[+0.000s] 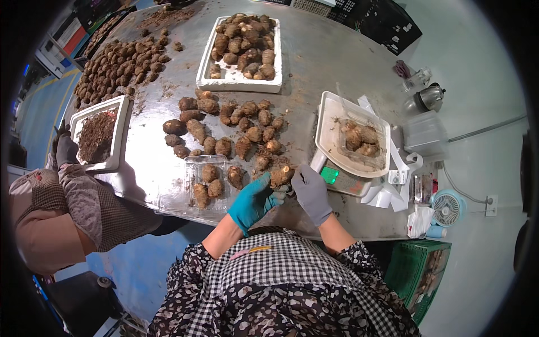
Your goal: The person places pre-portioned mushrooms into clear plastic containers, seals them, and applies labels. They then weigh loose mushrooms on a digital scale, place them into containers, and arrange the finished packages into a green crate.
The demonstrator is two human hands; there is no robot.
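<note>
My left hand [252,204], in a teal glove, holds a brown hairy taro corm [281,176] with a pale cut end. Close by its right side is my right hand [313,194] in a grey glove, fingers drawn together; whether they pinch anything is not plain. To the left, a clear plastic clamshell box [189,177] contains several corms [209,173], and a single corm [235,176] lies beside it. Loose corms [254,134] spread over the steel table beyond my hands. On the right, a digital scale [322,126] with a lit green display bears another clear box [384,145] of corms.
A white foam tray [240,87] heaped with corms stands farther back, near a big corm pile [122,63]. At left, a co-worker's gloved hand [66,149] is at a foam tray [122,139] of brown debris. Label strips [385,196], a small fan [447,208] and a steel flask [425,99] line the right.
</note>
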